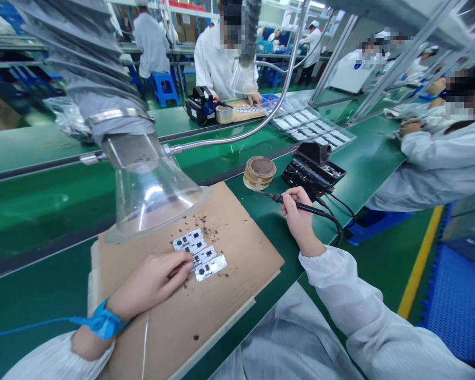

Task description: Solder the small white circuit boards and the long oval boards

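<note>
1. Head view, the boards: four small circuit boards (212, 267) lie in a staggered row on a cardboard sheet (241, 221), beneath and just to the nearer right of the clear extraction hood (154, 198). Each board's long axis slants from lower left to upper right, with dark specks scattered around them.
2. Head view, the key relation: the boards lie directly off the fingertips of the left hand (158, 277), at the boards' left ends, so this hand is clearly the nearer. From the right hand (298, 214) they lie to the left and closer to the wearer, well apart.
3. Head view, left pose: the forearm comes in from the lower left, a blue wrist strap (105, 320) around the wrist. Thumb and forefinger are bent close together at a board's edge; I cannot tell whether they pinch it or merely rest there.
4. Head view, right pose: the forearm rises from the lower right, and the fingers grip a soldering iron (315, 210) like a pen. Its tip points left, just in front of the tape roll (260, 173), not toward the boards.
</note>
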Demonstrator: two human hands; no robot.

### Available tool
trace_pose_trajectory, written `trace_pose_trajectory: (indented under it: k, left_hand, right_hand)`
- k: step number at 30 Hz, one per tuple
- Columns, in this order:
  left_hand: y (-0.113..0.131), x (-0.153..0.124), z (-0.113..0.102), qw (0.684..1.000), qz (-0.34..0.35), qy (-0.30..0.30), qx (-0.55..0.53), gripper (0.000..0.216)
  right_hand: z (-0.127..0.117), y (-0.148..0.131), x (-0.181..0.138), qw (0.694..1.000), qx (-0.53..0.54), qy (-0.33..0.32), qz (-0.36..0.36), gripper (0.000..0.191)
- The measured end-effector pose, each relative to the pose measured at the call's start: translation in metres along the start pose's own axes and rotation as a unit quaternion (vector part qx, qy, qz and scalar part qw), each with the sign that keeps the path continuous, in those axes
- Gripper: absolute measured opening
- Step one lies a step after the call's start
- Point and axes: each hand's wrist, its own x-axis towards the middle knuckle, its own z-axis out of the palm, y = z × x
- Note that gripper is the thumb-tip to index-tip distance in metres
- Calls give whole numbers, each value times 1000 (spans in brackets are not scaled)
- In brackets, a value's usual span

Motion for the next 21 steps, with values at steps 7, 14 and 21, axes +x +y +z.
trace_pose_trajectory:
  k: [7, 14, 21]
  left_hand:
    - [0, -2, 3, 1000, 5, 26, -4, 34]
    - [-7, -4, 10, 997, 10, 76, -14, 33]
    - [-9, -5, 7, 997, -15, 74, -30, 36]
  right_hand:
    - [-22, 0, 1, 998, -8, 59, -6, 29]
    - [-47, -16, 23, 995, -2, 91, -39, 27]
    - [-5, -8, 25, 999, 25, -18, 7, 45]
